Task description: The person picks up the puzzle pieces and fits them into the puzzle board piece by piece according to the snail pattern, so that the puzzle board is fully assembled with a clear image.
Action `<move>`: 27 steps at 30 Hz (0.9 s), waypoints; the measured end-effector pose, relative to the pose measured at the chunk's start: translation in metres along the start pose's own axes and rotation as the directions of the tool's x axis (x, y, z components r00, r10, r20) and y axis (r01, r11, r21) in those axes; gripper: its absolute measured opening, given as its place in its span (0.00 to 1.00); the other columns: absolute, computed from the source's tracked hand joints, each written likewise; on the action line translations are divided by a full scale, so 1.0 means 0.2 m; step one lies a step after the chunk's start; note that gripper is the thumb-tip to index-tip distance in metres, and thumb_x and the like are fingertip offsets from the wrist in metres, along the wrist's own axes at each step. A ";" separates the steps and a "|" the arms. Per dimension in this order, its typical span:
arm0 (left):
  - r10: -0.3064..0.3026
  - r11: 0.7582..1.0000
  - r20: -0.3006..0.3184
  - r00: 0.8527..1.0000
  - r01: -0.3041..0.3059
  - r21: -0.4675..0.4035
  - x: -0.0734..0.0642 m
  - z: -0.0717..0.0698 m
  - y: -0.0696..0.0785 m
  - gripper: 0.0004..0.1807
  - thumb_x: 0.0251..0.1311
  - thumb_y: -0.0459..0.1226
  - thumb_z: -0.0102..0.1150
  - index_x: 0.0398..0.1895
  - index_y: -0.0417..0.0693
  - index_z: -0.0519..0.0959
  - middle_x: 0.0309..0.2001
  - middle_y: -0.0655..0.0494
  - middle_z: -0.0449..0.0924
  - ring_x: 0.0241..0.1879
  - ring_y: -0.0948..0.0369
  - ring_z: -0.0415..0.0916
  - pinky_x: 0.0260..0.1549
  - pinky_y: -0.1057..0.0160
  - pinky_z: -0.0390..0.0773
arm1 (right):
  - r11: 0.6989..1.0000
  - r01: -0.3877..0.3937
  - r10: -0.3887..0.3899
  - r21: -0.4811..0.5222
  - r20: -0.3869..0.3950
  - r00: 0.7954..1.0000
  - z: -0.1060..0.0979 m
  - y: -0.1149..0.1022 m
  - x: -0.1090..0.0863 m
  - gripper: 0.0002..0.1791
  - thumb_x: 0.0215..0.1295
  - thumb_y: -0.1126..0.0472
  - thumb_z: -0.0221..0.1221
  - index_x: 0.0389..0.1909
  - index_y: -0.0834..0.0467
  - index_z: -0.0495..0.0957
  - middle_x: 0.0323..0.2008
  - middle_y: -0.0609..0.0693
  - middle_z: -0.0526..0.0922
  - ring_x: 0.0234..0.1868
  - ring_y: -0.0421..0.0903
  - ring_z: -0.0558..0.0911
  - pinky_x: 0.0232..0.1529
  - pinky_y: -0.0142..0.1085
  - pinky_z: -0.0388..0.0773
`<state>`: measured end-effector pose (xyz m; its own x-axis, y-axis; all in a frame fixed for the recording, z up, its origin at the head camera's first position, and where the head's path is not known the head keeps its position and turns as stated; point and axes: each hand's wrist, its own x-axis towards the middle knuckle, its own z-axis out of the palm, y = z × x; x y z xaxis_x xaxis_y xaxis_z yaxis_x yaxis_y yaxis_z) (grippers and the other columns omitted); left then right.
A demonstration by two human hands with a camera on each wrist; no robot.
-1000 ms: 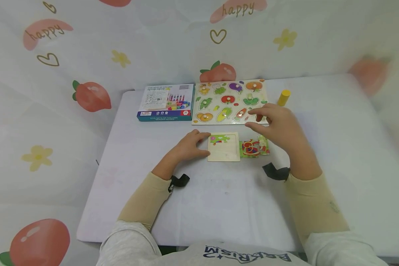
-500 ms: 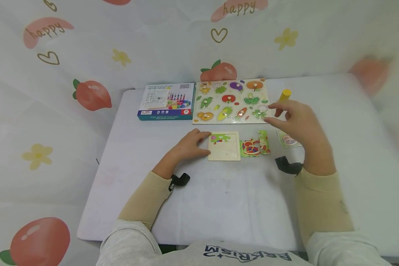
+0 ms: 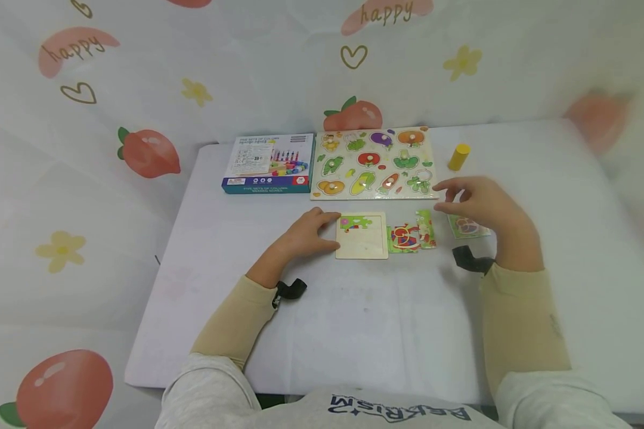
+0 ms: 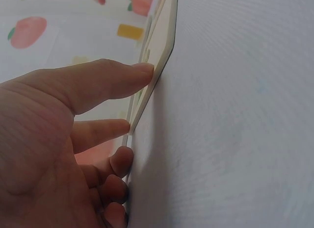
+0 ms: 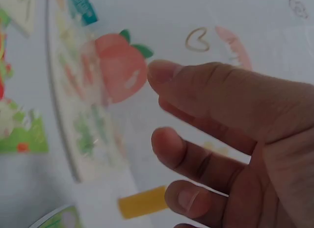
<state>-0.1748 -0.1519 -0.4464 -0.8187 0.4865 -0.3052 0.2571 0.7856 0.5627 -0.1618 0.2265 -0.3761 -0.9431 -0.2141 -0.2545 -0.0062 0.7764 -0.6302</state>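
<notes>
A small square wooden puzzle tray point(image 3: 361, 246) lies mid-table, with a green puzzle piece point(image 3: 359, 222) along its upper left. My left hand point(image 3: 306, 236) touches the tray's left edge with thumb and index fingertip, both nearly straight in the left wrist view. Red and green puzzle pieces point(image 3: 404, 238) lie just right of the tray, a narrow green piece point(image 3: 425, 229) beside them. Over the table on the right is my right hand point(image 3: 480, 201), holding nothing, thumb and fingers apart. Partly behind it in the head view lies a small printed piece point(image 3: 466, 226).
At the back stand a boxed bead set point(image 3: 268, 165) and, touching it, a vegetable peg board point(image 3: 372, 165). A yellow cylinder point(image 3: 458, 157) stands right of the board. A patterned white sheet point(image 3: 263, 71) hangs behind the table.
My right hand has moved right, away from the peg board's front, then slightly down toward the person. The small printed piece has come into view beside it. My left hand stays at the tray.
</notes>
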 end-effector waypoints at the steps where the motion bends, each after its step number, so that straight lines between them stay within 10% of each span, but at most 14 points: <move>1: 0.000 1.000 0.001 1.000 0.000 0.000 0.00 0.00 0.00 0.42 0.59 0.48 0.72 0.77 0.53 0.68 0.48 0.51 0.67 0.48 0.55 0.65 0.44 0.57 0.68 | 1.000 -0.006 0.006 0.019 0.013 1.000 0.01 0.02 0.01 0.28 0.67 0.50 0.68 0.65 0.56 0.78 0.46 0.54 0.77 0.41 0.54 0.74 0.35 0.43 0.72; 13: -0.001 1.000 0.001 1.000 0.001 -0.007 0.00 0.01 -0.01 0.42 0.60 0.48 0.72 0.77 0.54 0.68 0.48 0.52 0.68 0.48 0.55 0.65 0.45 0.57 0.69 | 0.984 -0.072 0.045 0.161 0.163 0.986 0.13 0.21 0.13 0.24 0.66 0.56 0.69 0.60 0.58 0.80 0.36 0.52 0.74 0.24 0.44 0.68 0.24 0.36 0.68; 27: 0.005 1.000 -0.007 1.000 -0.005 -0.002 0.00 0.01 0.00 0.41 0.60 0.48 0.72 0.77 0.53 0.68 0.47 0.52 0.67 0.48 0.55 0.65 0.43 0.57 0.68 | 0.995 -0.046 0.035 0.089 0.124 0.992 0.17 0.19 0.15 0.23 0.64 0.57 0.71 0.58 0.59 0.81 0.32 0.53 0.72 0.34 0.50 0.69 0.32 0.40 0.66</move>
<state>-0.1746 -0.1518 -0.4479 -0.8210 0.4879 -0.2966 0.2604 0.7823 0.5659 -0.1779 0.2296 -0.4334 -0.8943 -0.2584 -0.3654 0.0674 0.7294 -0.6807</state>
